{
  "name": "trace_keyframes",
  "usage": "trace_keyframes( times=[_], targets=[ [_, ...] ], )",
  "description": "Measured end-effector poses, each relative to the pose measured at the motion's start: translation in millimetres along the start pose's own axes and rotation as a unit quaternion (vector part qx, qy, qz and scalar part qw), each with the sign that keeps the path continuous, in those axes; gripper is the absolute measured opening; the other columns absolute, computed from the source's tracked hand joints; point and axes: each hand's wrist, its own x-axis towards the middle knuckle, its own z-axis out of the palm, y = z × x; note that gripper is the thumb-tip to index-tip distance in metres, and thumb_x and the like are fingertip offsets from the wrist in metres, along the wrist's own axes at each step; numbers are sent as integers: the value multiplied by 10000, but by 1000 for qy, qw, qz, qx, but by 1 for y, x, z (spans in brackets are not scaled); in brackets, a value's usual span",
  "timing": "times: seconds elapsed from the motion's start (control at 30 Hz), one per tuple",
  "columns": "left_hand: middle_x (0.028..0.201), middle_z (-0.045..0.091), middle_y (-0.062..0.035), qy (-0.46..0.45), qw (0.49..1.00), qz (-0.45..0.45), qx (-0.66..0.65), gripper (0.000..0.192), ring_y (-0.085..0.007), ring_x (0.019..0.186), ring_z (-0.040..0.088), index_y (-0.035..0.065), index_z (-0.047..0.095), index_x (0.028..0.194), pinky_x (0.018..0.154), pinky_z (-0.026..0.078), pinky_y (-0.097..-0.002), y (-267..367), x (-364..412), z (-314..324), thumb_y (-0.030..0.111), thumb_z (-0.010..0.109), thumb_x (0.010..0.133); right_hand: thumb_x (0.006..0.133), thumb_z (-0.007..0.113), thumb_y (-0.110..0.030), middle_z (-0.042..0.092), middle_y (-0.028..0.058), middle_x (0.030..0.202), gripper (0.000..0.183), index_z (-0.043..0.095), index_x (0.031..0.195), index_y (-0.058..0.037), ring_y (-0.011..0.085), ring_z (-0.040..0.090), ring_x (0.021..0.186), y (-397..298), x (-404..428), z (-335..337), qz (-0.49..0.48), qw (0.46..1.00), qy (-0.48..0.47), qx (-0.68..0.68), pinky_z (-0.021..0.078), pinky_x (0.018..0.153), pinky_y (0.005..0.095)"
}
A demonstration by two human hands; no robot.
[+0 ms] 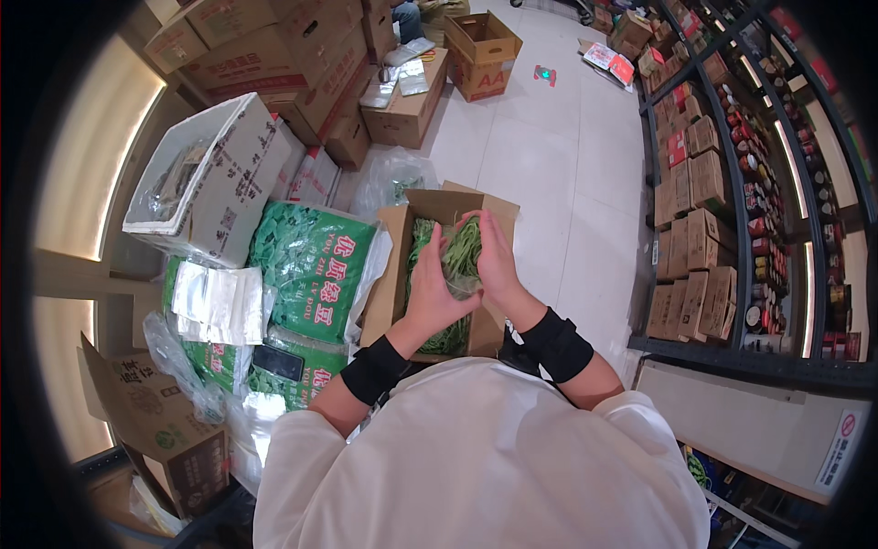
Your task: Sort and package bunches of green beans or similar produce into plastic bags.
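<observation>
A clear plastic bag of thin green stems [461, 252] is between my two hands. My left hand [433, 285] presses it from the left, fingers stretched forward and thumb underneath. On its right side my right hand [499, 264] lies against the bag, with the thumbs nearly meeting at the near end. Both hands are above an open cardboard box [381, 302]. More green stems [444, 341] show inside the box, partly covered by my hands and the bag. Black bands wrap both wrists.
Left of the box are printed green sacks [309, 267], a stack of clear bags [223, 303], a phone [278, 362] and a tilted white foam box [236, 185]. Cartons [274, 62] are piled behind. Shelving [737, 226] with goods runs along the right. Part of another person [410, 22] appears at the top.
</observation>
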Motion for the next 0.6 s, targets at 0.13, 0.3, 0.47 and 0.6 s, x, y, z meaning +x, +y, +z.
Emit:
trace_keyframes(
  times=[0.13, 0.3, 0.47, 0.6],
  targets=[
    [1227, 420, -219, 25, 998, 5, 62, 1081, -378, 1126, 448, -9, 164, 1431, 959, 368, -460, -5, -2, -1, 199, 791, 575, 1015, 336, -387, 535, 18, 860, 388, 515, 1012, -43, 105, 497, 840, 3, -2, -1, 17, 999, 34, -4, 409, 795, 252],
    [1241, 412, -207, 30, 991, 39, 128, 1043, -377, 1159, 413, 21, 214, 1432, 986, 332, -471, -9, -6, -4, 210, 780, 576, 965, 501, -339, 544, 27, 776, 337, 552, 928, -8, 121, 512, 747, -1, 0, -15, -27, 976, 19, -215, 426, 695, 261],
    [1249, 403, -207, 20, 991, 36, 128, 1037, -380, 1168, 401, 31, 221, 1434, 993, 325, -474, -10, -10, -3, 224, 777, 580, 854, 674, -293, 562, 24, 785, 330, 563, 950, 2, 97, 522, 713, -12, 5, -29, -22, 961, -70, -266, 444, 631, 252],
    [1267, 386, -219, 2, 992, 44, 116, 1056, -388, 1173, 395, 29, 207, 1436, 991, 327, -480, -9, -14, -1, 249, 790, 583, 813, 724, -274, 568, 23, 817, 364, 563, 983, 4, 67, 543, 728, -37, 6, -19, 127, 969, -61, -204, 487, 552, 229]
  ],
)
